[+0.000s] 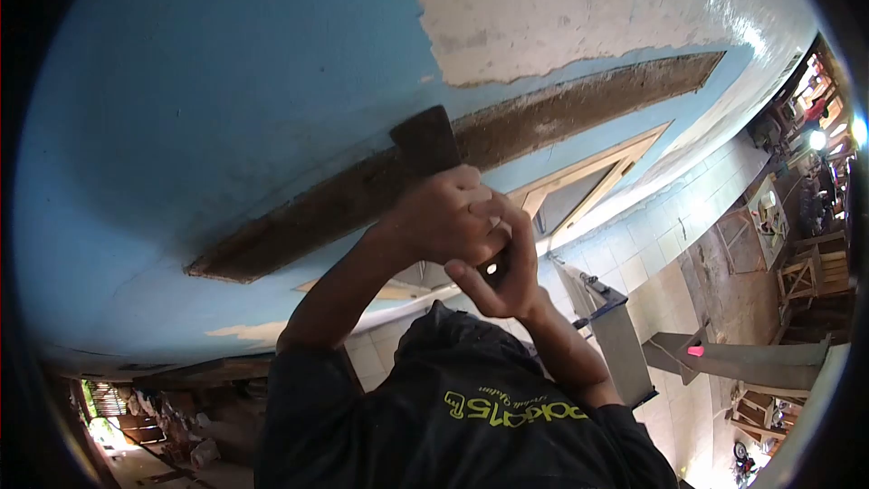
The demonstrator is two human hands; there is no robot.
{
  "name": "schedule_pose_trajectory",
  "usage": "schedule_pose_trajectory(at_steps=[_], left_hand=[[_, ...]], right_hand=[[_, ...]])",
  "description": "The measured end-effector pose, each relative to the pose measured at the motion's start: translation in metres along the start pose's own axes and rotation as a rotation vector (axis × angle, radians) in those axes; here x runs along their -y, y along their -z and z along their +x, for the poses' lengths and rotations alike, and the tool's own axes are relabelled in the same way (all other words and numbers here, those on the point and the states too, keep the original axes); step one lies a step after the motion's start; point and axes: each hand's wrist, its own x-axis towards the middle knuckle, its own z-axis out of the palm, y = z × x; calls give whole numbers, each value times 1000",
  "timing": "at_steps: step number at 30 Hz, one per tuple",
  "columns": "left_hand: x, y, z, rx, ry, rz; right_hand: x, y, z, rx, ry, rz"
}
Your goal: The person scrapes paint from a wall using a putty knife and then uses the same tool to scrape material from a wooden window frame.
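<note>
My left hand is closed around the handle of a scraper with a broad, dark blade. Beside it, my right hand is wrapped at the handle's lower end, its thumb stretched toward the left hand. The blade lies against the upper edge of a long, rough brown strip set in a blue-painted wall. Most of the handle is hidden by my fingers.
A whitish patch with a ragged edge spreads above the strip. Below are a light wooden frame and a tiled floor. A grey bench-like piece stands at the right, near a table with small items and wooden crates.
</note>
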Motion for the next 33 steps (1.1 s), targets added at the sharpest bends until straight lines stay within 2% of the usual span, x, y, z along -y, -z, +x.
schedule_pose_trajectory(at_steps=[3, 7, 10, 13, 16, 19, 23, 24, 28, 31, 33], left_hand=[[10, 11, 13, 6, -75, 21], [9, 16, 16, 45, 4, -8], [3, 10, 7, 32, -9, -12], [15, 16, 18, -31, -56, 33], [13, 18, 16, 42, -49, 69], [3, 15, 10, 32, -30, 31], [13, 23, 19, 77, -11, -8], [13, 19, 16, 11, -45, 44], [8, 19, 11, 42, -19, 14], [11, 18, 8, 10, -68, 49], [18, 24, 15, -14, -100, 63]], right_hand=[[3, 5, 10, 88, -27, 117], [12, 7, 20, 95, -49, 122], [6, 5, 13, 78, 126, -115], [5, 4, 22, 74, 26, 56], [9, 0, 24, -8, -9, 200], [13, 2, 11, 5, -51, 46], [4, 2, 29, 0, 99, 110], [9, 0, 25, -16, 8, 174], [10, -3, 9, -20, -59, 117], [5, -3, 18, 63, 99, -22], [8, -1, 30, 64, 135, 10]])
